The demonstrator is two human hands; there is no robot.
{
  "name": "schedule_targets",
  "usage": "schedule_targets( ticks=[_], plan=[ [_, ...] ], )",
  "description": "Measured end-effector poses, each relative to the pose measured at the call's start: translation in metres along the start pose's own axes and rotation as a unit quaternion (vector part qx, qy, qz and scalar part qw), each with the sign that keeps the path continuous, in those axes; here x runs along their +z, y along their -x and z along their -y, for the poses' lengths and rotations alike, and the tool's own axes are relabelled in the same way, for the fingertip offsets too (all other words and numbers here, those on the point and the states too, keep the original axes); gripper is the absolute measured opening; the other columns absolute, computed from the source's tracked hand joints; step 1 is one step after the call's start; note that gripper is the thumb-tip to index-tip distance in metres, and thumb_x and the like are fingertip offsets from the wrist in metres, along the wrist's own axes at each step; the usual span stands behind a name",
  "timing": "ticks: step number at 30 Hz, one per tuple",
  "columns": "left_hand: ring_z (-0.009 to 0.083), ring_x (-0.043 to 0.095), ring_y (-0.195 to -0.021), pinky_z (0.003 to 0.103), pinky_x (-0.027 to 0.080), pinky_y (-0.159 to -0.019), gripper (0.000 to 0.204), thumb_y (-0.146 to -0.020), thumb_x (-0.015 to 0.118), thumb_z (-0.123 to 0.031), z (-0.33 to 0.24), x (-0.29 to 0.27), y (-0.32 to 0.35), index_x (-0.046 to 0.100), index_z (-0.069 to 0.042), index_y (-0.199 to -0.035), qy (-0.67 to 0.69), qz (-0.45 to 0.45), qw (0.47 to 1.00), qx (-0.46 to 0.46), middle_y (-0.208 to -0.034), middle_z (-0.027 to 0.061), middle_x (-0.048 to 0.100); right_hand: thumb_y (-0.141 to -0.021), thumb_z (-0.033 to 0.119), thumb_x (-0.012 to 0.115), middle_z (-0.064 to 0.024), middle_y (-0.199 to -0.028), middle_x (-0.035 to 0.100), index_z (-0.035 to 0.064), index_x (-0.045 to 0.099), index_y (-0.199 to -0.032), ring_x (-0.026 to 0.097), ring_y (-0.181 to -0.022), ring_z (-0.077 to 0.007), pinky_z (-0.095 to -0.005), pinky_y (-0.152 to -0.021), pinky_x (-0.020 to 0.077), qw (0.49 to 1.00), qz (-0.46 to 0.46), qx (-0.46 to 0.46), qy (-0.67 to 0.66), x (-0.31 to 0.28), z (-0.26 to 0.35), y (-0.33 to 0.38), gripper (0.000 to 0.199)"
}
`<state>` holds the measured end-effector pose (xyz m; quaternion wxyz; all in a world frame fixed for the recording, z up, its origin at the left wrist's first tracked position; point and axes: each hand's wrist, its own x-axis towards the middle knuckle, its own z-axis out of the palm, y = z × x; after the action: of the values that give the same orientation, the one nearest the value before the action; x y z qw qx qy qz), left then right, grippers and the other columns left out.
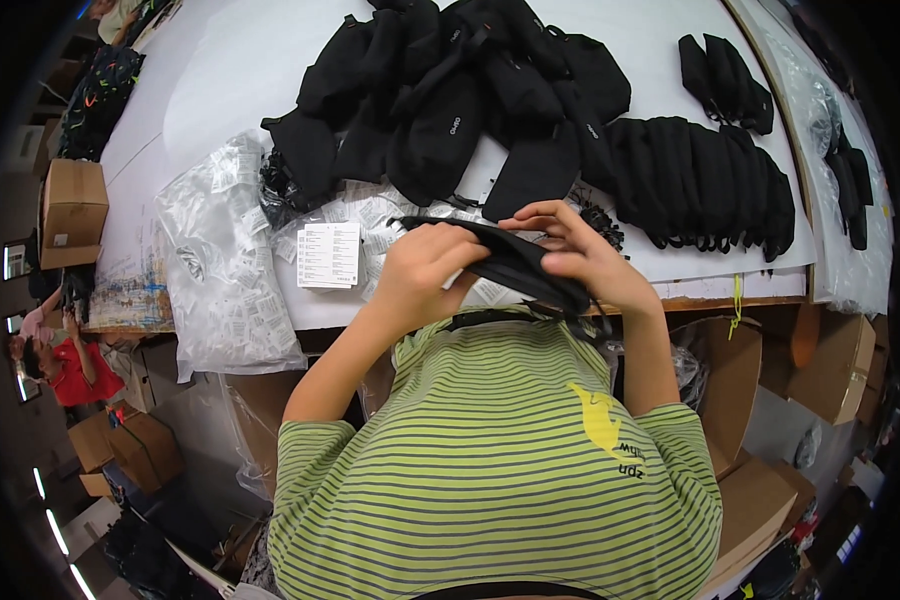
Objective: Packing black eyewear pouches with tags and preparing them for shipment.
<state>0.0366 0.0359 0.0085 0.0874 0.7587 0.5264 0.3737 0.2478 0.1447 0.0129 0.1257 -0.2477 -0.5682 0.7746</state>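
Observation:
A black fabric pouch is held at the table's near edge, close to my striped shirt. My left hand has its fingers curled over the pouch's left end and grips it. Around the right part of the pouch bends my right hand, its thumb against the fabric and its fingers raised a little; part of its hold is hidden. Just beyond lies a heap of black pouches, with small white labels in clear wrapping under its near side. Left of my left hand sits a stack of white printed cards.
A clear plastic bag of labels hangs over the front edge at left. Black pouches stand in a row at right, with a few more behind. Cardboard boxes surround the table. A person in red is far left.

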Motion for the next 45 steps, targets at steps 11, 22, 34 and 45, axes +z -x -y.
schedule_targets(
  ticks=[11, 22, 34, 45],
  plan=[
    [0.0048, 0.048, -0.071, 0.024, 0.041, -0.063, 0.028, -0.084, 0.067, -0.021, -0.009, -0.042, 0.048, 0.055, 0.000, -0.100, 0.419, 0.271, 0.750, -0.434, -0.073, -0.0017, 0.055, -0.070, 0.031, 0.075, -0.0196, -0.128, 0.046, 0.0018, 0.024, -0.143, 0.044, -0.118, -0.0302, -0.0345, -0.102, 0.0324, 0.967, 0.016, 0.071, 0.245, 0.024, -0.036, 0.047, 0.093],
    [0.0048, 0.053, -0.084, 0.021, 0.044, -0.077, 0.033, -0.091, 0.059, -0.020, -0.005, -0.037, 0.060, 0.057, 0.003, -0.115, 0.490, 0.214, 0.692, -0.485, -0.096, 0.0001, 0.063, -0.082, 0.034, 0.066, -0.0165, -0.126, 0.044, 0.0034, 0.032, -0.140, 0.045, -0.115, -0.0307, -0.0372, -0.096, 0.0383, 0.882, -0.158, -0.014, 0.443, 0.028, -0.043, 0.060, 0.074],
    [0.0115, 0.049, -0.109, 0.025, 0.038, -0.095, 0.049, -0.090, 0.058, -0.011, 0.007, -0.038, 0.055, 0.040, 0.000, -0.135, 0.579, 0.319, 0.640, -0.392, -0.118, 0.0041, 0.056, -0.081, 0.014, 0.068, -0.0074, -0.110, 0.057, -0.0002, 0.054, -0.099, 0.053, -0.109, -0.0171, -0.0321, -0.093, 0.0395, 0.997, 0.003, 0.048, -0.054, 0.032, -0.052, 0.034, 0.027],
    [0.0176, 0.048, -0.106, 0.030, 0.040, -0.089, 0.033, -0.093, 0.053, -0.017, 0.016, -0.035, 0.041, 0.055, 0.008, -0.115, 0.539, 0.415, 0.694, -0.235, -0.120, 0.0135, 0.051, -0.075, 0.018, 0.051, -0.0069, -0.064, 0.050, 0.0115, 0.031, -0.084, 0.050, -0.060, -0.0147, -0.0335, -0.083, 0.0440, 0.983, -0.042, -0.067, -0.166, 0.006, -0.026, 0.015, 0.023]
  ],
)
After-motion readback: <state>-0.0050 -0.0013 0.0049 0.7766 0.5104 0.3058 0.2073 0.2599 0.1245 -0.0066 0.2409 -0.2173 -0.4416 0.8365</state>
